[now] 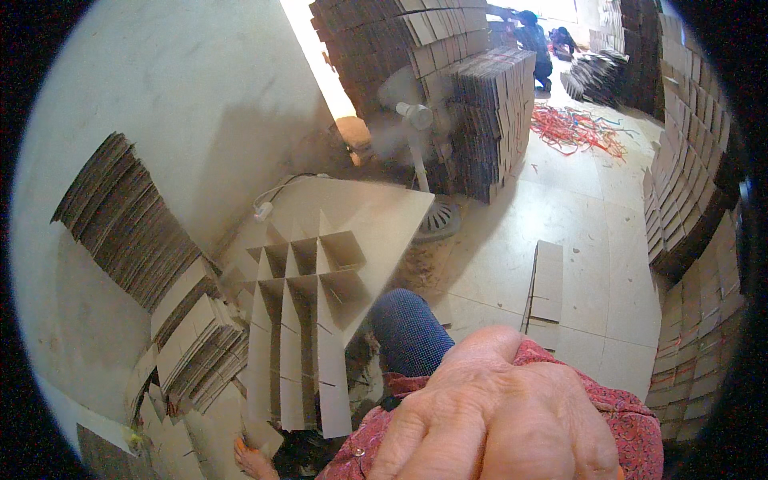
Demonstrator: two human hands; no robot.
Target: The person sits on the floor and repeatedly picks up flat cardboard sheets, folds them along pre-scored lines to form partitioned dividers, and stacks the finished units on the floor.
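My right hand is raised very close to the camera, back of the hand showing, and its fingertips are out of the picture. At the lower left edge my left hand has its fingers closed at the edge of a cardboard strip, with something orange at a fingertip. Between and beyond the hands, a slotted cardboard divider grid rests on a light board, its long strips reaching over the near edge. Left of the grid lies a pile of slotted cardboard strips.
A long stack of cardboard leans along the left wall. Behind the board stand a fan and tall cardboard stacks. Loose strips lie on the floor, red straps farther off. Another person is at the back; more stacks line the right.
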